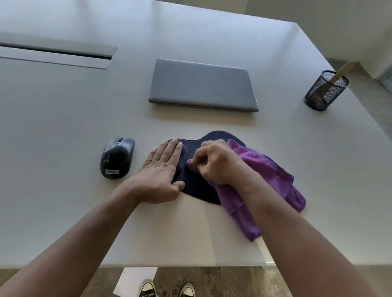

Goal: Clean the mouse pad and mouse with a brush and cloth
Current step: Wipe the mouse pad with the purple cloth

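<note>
The left hand lies flat, fingers straight and together, pressing the left end of the dark mouse pad on the counter. The right hand has its fingers curled, pinching a purple cloth on the pad. The mouse sits just left of the pad. Beyond are a closed laptop and a mesh cup.
</note>
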Tool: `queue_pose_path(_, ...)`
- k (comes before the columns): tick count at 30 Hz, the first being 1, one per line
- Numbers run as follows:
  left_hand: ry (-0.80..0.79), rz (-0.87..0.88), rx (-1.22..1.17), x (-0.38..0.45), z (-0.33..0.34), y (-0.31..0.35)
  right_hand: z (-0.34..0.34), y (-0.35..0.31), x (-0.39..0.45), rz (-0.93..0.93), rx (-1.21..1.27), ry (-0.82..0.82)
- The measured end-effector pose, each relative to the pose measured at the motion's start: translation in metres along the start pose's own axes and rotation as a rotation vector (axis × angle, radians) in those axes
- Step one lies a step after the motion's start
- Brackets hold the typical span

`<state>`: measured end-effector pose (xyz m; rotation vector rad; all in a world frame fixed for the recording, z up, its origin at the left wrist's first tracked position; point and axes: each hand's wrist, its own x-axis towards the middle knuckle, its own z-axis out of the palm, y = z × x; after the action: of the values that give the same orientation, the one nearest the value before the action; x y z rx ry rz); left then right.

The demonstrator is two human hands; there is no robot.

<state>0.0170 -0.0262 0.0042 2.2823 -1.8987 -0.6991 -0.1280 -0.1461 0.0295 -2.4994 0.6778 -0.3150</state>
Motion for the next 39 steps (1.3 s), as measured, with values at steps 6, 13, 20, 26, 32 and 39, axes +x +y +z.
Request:
queue_pose_path(6, -0.007, -0.010, -0.003, -0.001, -0.001, 0.001, 0.007, 0.002, -0.008, -0.024, 0.036, -0.006)
queue_pose_path(13, -0.003, -0.013, -0.010, -0.003, -0.002, 0.002, 0.003, 0.005, -0.012, -0.028, 0.054, -0.096)
queue_pose_path(20, 0.035, 0.001, -0.005, 0.000, 0.002, 0.000, 0.001, 0.000, 0.000, -0.020, 0.033, -0.018)
queue_pose_path(26, 0.048, 0.002, -0.005, -0.001, 0.004, -0.002, 0.008, 0.003, -0.001, 0.009, 0.074, 0.111)
queue_pose_path(32, 0.055, 0.005, -0.024, -0.001, 0.004, -0.001, 0.009, -0.001, -0.008, -0.068, 0.061, -0.007)
queue_pose_path(39, 0.063, 0.019, -0.029, -0.002, 0.006, -0.004, 0.009, 0.003, -0.005, 0.017, 0.070, 0.110)
